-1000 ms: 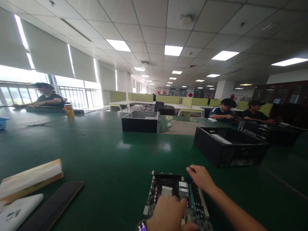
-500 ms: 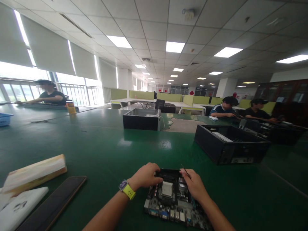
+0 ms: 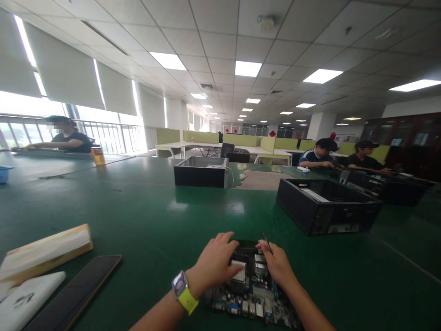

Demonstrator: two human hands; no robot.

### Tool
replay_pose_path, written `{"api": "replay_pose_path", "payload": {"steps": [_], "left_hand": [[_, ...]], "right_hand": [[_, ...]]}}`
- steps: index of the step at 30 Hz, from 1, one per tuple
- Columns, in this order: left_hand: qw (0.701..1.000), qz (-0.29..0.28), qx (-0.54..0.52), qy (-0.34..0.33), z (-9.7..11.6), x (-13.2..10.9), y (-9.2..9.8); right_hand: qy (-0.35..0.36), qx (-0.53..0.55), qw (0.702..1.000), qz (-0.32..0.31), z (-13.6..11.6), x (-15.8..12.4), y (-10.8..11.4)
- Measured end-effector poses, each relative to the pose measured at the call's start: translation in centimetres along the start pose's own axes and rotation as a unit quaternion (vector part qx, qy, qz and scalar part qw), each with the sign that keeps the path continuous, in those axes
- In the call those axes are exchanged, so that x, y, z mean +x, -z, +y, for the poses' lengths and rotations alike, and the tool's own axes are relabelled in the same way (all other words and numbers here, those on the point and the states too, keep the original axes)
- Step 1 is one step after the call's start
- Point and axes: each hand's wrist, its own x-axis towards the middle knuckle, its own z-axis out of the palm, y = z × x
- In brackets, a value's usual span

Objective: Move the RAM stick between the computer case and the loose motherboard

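Note:
A computer motherboard (image 3: 263, 294) lies on the green table, its port row toward me and a pale square processor (image 3: 238, 272) near its middle. My left hand (image 3: 217, 258) reaches over the board's left side, thumb apart from the fingers, covering part of the processor; whether it touches the board I cannot tell. Over the far right corner, my right hand (image 3: 278, 266) has its fingers closed on a thin dark tool (image 3: 268, 244) that points up and away. The tool's exact kind is not clear, and its lower end is hidden by the fingers.
A black computer case (image 3: 299, 211) stands open at right, another case (image 3: 201, 176) further back. A dark flat slab (image 3: 79, 289), a white box (image 3: 34, 294) and a tissue-like pack (image 3: 48, 250) lie at left. Co-workers sit beyond: one person (image 3: 70, 140) left, two right.
My left hand has shifted right from the board's far left edge to over the processor, its fingers lifting and spreading. The right hand stays at the far corner with the thin tool.

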Motion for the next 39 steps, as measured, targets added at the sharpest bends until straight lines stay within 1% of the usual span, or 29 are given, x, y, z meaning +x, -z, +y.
{"api": "replay_pose_path", "payload": {"steps": [1,3,4,6,8,9,11,13,15,17,19,22,23,25,28,31,33,35,37,39], "left_hand": [[0.999,-0.01,-0.013,-0.041,1.3,-0.4,-0.7],[0.991,-0.052,-0.028,-0.121,3.6,-1.0,-2.6],[0.987,-0.075,-0.022,-0.142,4.6,-1.2,-3.7],[0.985,-0.101,0.007,-0.141,5.8,-1.2,-5.6],[0.987,-0.103,0.026,-0.125,6.1,-1.0,-6.6],[0.987,-0.1,0.027,-0.121,6.0,-0.8,-6.7],[0.988,-0.09,0.018,-0.122,5.3,-0.6,-6.3],[0.991,-0.068,0.01,-0.111,4.1,-0.4,-5.4],[0.995,-0.045,0.007,-0.084,2.2,-0.1,-4.4],[0.999,-0.027,0.008,-0.046,-0.2,0.3,-3.6],[1.0,-0.008,0.012,-0.007,-3.3,0.8,-2.9],[0.998,0.025,0.029,0.054,-8.4,1.2,-1.6],[0.996,0.03,0.038,0.076,-10.1,1.2,-1.1],[0.991,0.033,0.056,0.118,-13.2,1.0,-0.1],[0.984,0.031,0.068,0.164,-16.7,0.5,1.4],[0.98,0.03,0.064,0.184,-18.8,0.1,2.2],[0.98,0.031,0.06,0.188,-19.8,0.0,2.5],[0.978,0.033,0.064,0.194,-20.7,0.2,2.6],[0.974,0.04,0.077,0.209,-21.3,0.7,2.7],[0.967,0.053,0.093,0.231,-21.2,1.6,2.8]], "right_hand": [[0.001,0.0,1.0,0.004,-0.1,0.0,0.0],[0.007,0.001,1.0,0.011,-0.2,0.0,0.1],[0.011,0.003,1.0,0.017,-0.3,0.0,0.1],[0.013,0.013,0.999,0.039,-0.4,-0.1,0.1],[-0.002,0.04,0.996,0.077,-0.5,-0.4,0.1],[-0.016,0.056,0.993,0.101,-0.4,-0.6,0.1],[-0.052,0.078,0.984,0.153,-0.2,-0.7,0.7],[-0.075,0.067,0.976,0.191,0.0,-0.2,2.1],[-0.073,0.021,0.976,0.204,0.2,1.3,4.7],[-0.071,-0.058,0.973,0.213,0.3,3.7,8.4],[-0.095,-0.163,0.956,0.223,0.3,6.6,12.6],[-0.145,-0.301,0.927,0.173,0.8,10.3,18.2],[-0.165,-0.328,0.918,0.151,1.3,11.2,19.5],[-0.213,-0.354,0.903,0.118,2.6,12.7,21.5],[-0.27,-0.363,0.888,0.083,4.9,14.4,23.0],[-0.28,-0.362,0.888,0.043,6.8,16.1,23.8],[-0.283,-0.358,0.889,0.029,7.5,17.0,24.1],[-0.283,-0.358,0.889,0.042,7.8,17.2,24.2],[-0.274,-0.356,0.892,0.054,7.9,16.7,24.0],[-0.258,-0.354,0.897,0.057,7.5,15.6,23.5]]}}
